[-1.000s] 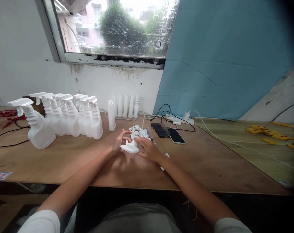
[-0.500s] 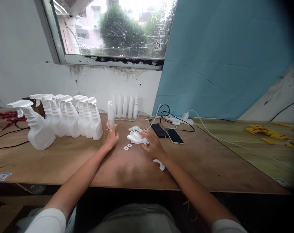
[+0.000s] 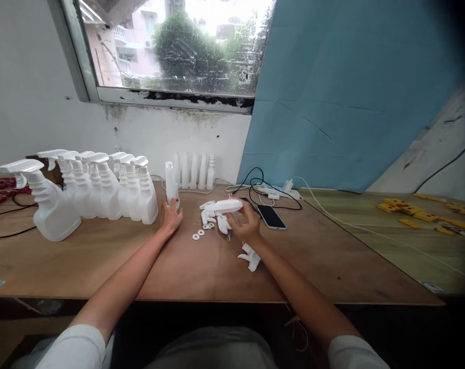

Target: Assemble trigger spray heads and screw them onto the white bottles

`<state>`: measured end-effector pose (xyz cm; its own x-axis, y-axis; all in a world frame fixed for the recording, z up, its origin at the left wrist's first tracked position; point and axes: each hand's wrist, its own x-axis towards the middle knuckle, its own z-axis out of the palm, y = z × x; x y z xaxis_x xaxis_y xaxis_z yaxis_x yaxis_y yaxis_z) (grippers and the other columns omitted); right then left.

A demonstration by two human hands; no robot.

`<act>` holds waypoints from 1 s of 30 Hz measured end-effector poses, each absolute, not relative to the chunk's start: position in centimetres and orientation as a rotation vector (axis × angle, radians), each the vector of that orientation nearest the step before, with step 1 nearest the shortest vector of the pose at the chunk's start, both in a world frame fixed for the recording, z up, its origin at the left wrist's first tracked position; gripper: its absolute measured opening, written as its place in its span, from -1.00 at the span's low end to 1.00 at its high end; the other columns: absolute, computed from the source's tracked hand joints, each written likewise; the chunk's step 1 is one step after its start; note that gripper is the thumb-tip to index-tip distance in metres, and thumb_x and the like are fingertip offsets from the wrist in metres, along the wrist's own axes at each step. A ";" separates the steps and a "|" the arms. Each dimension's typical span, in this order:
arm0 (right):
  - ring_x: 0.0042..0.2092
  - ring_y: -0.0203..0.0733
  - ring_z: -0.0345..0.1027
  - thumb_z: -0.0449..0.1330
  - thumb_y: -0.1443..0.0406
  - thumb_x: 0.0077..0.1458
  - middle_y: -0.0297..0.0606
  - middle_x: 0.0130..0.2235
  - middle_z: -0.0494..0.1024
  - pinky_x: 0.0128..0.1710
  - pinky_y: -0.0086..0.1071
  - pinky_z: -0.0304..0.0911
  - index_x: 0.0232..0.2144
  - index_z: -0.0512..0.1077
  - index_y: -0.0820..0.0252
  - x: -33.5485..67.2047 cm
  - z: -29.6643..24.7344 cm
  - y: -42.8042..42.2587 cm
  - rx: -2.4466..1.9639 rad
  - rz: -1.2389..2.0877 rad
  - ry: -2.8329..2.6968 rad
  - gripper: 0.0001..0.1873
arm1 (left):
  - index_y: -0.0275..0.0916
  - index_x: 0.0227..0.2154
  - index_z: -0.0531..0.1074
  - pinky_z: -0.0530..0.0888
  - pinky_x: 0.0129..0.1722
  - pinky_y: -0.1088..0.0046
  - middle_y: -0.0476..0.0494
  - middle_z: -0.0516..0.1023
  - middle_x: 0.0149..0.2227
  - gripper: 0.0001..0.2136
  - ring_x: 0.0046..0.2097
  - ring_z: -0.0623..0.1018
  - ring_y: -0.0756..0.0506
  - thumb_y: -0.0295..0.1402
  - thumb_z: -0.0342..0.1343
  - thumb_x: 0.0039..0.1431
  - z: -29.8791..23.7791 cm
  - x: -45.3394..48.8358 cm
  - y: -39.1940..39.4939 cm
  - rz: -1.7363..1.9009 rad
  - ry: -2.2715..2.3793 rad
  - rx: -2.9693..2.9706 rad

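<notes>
My left hand [image 3: 172, 219] grips the lower part of an upright white plastic bottle [image 3: 171, 177] with no spray head on it. My right hand [image 3: 248, 224] is closed on a white trigger spray head [image 3: 225, 206], held level just above the table. Below it lie more spray heads [image 3: 222, 224], partly hidden by the held one. Several small white washers [image 3: 196, 237] are scattered to the left of them. Another spray head [image 3: 249, 257] rests alone, nearer me, beside my right wrist.
Finished-looking spray bottles [image 3: 57, 207] with trigger heads stand in a group at the left. Several headless bottles [image 3: 194, 171] line the wall. A phone [image 3: 271, 217], cables and a power strip [image 3: 291, 192] lie at right. Yellow parts [image 3: 407, 210] sit farther right.
My right hand has lifted a spray head off the pile, bringing it level. The bottle in my left hand has tilted slightly. The view has shifted a little to the right.
</notes>
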<state>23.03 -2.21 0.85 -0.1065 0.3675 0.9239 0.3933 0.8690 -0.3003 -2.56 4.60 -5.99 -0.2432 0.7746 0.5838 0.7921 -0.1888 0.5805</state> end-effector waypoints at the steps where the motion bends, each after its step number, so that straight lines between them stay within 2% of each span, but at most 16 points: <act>1: -0.29 -0.15 0.52 0.23 0.29 0.07 -0.22 -0.23 0.56 -0.26 -0.29 0.43 -0.12 0.37 0.13 22.8 1.9 -1.9 -0.583 0.077 -1.649 -0.72 | -0.20 -0.08 0.29 0.36 0.03 0.04 -0.37 0.17 0.08 -0.72 0.07 0.37 -0.33 -0.35 0.08 0.13 -5.9 -2.6 4.4 -1.461 -1.980 -1.915; 3: -0.41 -0.24 0.49 0.20 0.24 0.11 -0.32 -0.33 0.53 -0.36 -0.34 0.41 -0.20 0.34 0.12 22.1 4.5 -1.2 -0.504 0.283 -1.522 -0.81 | -0.19 -0.13 0.24 0.40 -0.04 0.08 -0.31 0.25 -0.04 -0.77 -0.05 0.43 -0.28 -0.30 0.06 0.16 -5.7 -2.8 4.1 -1.481 -1.950 -1.918; 6: -0.51 -0.34 0.38 0.18 0.09 0.12 -0.39 -0.39 0.47 -0.55 -0.44 0.30 -0.22 0.28 0.10 21.6 9.4 -0.2 -0.377 0.421 -1.330 -0.73 | -0.19 -0.19 0.18 0.40 -0.05 0.16 -0.23 0.29 -0.12 -0.80 -0.08 0.42 -0.22 -0.35 0.05 0.16 -5.5 -2.9 3.5 -1.489 -1.866 -1.987; 9: -0.61 -0.40 0.20 0.14 -0.01 0.11 -0.43 -0.46 0.38 -0.64 -0.48 0.13 -0.23 0.26 0.07 22.1 13.4 0.6 -0.310 0.419 -1.143 -0.66 | -0.18 -0.21 0.17 0.39 -0.01 0.24 -0.20 0.30 -0.06 -0.79 -0.03 0.41 -0.17 -0.46 0.05 0.12 -5.3 -2.8 3.1 -1.438 -1.741 -2.137; 11: -0.66 -0.43 0.06 0.07 -0.06 0.15 -0.42 -0.45 0.34 -0.63 -0.44 0.09 -0.24 0.26 0.04 22.8 14.8 0.9 -0.285 0.401 -1.117 -0.66 | -0.17 -0.22 0.19 0.40 -0.04 0.28 -0.18 0.29 0.02 -0.81 -0.03 0.42 -0.14 -0.50 0.02 0.12 -5.2 -2.5 2.9 -1.372 -1.666 -2.242; 16: -0.63 -0.37 0.03 -0.10 -0.18 0.17 -0.36 -0.40 0.32 -0.59 -0.37 0.06 -0.18 0.27 -0.04 24.6 15.4 1.2 -0.334 0.254 -1.234 -0.55 | -0.16 -0.20 0.28 0.43 -0.28 0.36 -0.18 0.23 0.15 -0.84 -0.14 0.48 -0.13 -0.48 -0.06 0.17 -5.5 -1.5 2.7 -1.209 -1.612 -2.371; 22: -0.66 -0.45 -0.12 0.06 -0.03 0.18 -0.40 -0.44 0.31 -0.60 -0.39 -0.01 -0.30 0.23 0.03 25.4 15.6 0.4 -0.313 0.333 -1.144 -0.70 | -0.14 -0.16 0.32 0.43 -0.31 0.35 -0.15 0.24 0.17 -0.81 -0.10 0.49 -0.18 -0.47 -0.06 0.19 -5.6 -1.1 2.6 -1.141 -1.644 -2.370; 30: -0.69 -0.47 -0.10 0.05 0.01 0.21 -0.42 -0.45 0.34 -0.62 -0.42 -0.03 -0.29 0.25 0.06 26.2 15.7 0.8 -0.276 0.368 -1.138 -0.72 | -0.15 -0.13 0.29 0.43 -0.33 0.33 -0.20 0.19 0.21 -0.80 -0.14 0.50 -0.17 -0.47 -0.10 0.22 -5.3 -1.1 2.1 -1.005 -1.629 -2.341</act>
